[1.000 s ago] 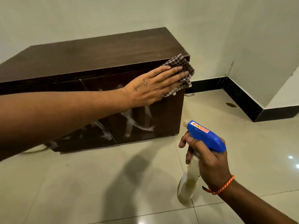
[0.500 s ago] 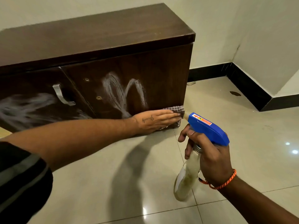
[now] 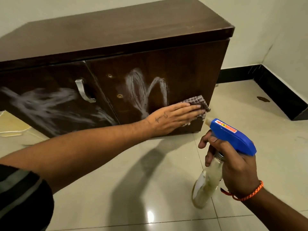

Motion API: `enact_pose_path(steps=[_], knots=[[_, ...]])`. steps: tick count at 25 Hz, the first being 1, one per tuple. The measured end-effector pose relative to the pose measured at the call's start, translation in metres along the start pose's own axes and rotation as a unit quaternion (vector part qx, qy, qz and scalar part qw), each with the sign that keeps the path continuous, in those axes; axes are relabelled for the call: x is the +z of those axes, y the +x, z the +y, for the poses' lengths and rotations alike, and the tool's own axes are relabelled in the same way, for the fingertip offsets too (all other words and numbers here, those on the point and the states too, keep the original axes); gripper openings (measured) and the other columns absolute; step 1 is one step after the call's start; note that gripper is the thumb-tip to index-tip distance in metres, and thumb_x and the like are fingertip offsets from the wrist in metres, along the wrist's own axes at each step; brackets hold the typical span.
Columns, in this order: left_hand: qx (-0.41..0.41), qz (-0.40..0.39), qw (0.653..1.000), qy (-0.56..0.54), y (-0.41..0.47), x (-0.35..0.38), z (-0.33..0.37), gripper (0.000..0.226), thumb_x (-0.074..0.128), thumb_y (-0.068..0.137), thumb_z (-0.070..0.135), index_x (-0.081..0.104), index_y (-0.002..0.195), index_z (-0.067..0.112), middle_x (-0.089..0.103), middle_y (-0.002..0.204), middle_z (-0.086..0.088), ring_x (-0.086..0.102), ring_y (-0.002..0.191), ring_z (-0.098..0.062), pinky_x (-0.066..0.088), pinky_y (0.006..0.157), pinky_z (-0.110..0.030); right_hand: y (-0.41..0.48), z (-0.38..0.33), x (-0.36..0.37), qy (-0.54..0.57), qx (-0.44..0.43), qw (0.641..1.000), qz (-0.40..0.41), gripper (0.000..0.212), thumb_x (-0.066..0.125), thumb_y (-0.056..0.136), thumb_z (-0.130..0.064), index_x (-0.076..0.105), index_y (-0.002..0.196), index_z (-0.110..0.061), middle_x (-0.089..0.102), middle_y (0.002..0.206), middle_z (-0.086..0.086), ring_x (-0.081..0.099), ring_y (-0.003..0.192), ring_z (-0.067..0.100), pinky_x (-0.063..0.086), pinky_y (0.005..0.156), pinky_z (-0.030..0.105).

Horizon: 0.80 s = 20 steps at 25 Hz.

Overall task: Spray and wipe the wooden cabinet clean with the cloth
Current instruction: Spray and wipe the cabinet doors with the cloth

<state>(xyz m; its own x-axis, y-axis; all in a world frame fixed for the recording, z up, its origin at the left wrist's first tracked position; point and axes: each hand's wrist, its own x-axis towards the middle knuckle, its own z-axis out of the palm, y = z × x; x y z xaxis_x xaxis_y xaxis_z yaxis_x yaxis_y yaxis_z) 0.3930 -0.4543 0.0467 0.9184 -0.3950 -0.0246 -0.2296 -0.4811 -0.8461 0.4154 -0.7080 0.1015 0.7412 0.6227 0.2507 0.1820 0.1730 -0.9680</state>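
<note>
The left hand (image 3: 173,118) presses the checked cloth (image 3: 198,105) flat-fingered against the wooden cabinet (image 3: 183,67) door's lower right; the cloth lies under and beyond the fingertips. The right hand (image 3: 236,169) grips the spray bottle (image 3: 215,165) below the cabinet.

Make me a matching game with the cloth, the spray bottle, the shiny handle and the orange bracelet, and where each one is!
Things:
1. checked cloth
2. spray bottle
3. metal handle
4. orange bracelet

Places:
A. on the left cabinet door
B. round the right wrist
C. pressed on the right cabinet door under the left hand
D. gripped by the right hand

Pairs: 1-C, 2-D, 3-A, 4-B
</note>
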Motion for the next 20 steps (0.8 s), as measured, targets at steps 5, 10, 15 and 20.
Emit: enact_pose_path(steps=[5, 10, 15, 20], knots=[[-0.223, 0.187, 0.956, -0.04, 0.002, -0.047, -0.084, 0.054, 0.047, 0.107, 0.024, 0.034, 0.159, 0.018, 0.038, 0.162, -0.007, 0.036, 0.15, -0.028, 0.023, 0.124, -0.043, -0.005, -0.019, 0.007, 0.007, -0.01, 1.0, -0.013, 0.017, 0.055, 0.085, -0.029, 0.069, 0.077, -0.026, 0.066, 0.076, 0.014, 0.054, 0.045, 0.034, 0.05, 0.043, 0.031], [-0.323, 0.168, 0.931, -0.034, -0.029, -0.042, -0.066, 0.059, 0.049, 0.105, 0.028, 0.031, 0.159, 0.014, 0.033, 0.163, -0.009, 0.026, 0.15, -0.03, 0.01, 0.125, -0.044, -0.01, -0.033, 0.007, 0.012, -0.006, 1.0, -0.028, 0.017, 0.054, 0.08, -0.038, 0.07, 0.077, -0.034, 0.067, 0.077, 0.014, 0.055, 0.044, 0.029, 0.052, 0.043, 0.036], [-0.139, 0.055, 0.987, -0.057, -0.004, -0.013, -0.011, 0.067, 0.033, 0.103, 0.018, 0.002, 0.163, 0.013, 0.01, 0.171, -0.01, 0.009, 0.157, -0.03, 0.001, 0.126, -0.046, -0.009, -0.025, 0.002, -0.014, 0.005, 1.0, -0.012, 0.017, 0.055, 0.082, -0.035, 0.07, 0.077, -0.028, 0.067, 0.077, 0.012, 0.056, 0.045, 0.03, 0.052, 0.043, 0.037], [0.092, -0.055, 0.993, 0.046, 0.004, 0.011, 0.042, 0.059, 0.02, 0.105, 0.024, -0.012, 0.151, 0.003, 0.002, 0.171, -0.009, 0.003, 0.158, -0.027, -0.005, 0.122, -0.047, -0.013, -0.013, -0.003, -0.032, 0.014, 0.999, 0.009, 0.018, 0.054, 0.086, -0.022, 0.067, 0.075, -0.017, 0.068, 0.074, 0.011, 0.055, 0.041, 0.03, 0.05, 0.044, 0.03]])
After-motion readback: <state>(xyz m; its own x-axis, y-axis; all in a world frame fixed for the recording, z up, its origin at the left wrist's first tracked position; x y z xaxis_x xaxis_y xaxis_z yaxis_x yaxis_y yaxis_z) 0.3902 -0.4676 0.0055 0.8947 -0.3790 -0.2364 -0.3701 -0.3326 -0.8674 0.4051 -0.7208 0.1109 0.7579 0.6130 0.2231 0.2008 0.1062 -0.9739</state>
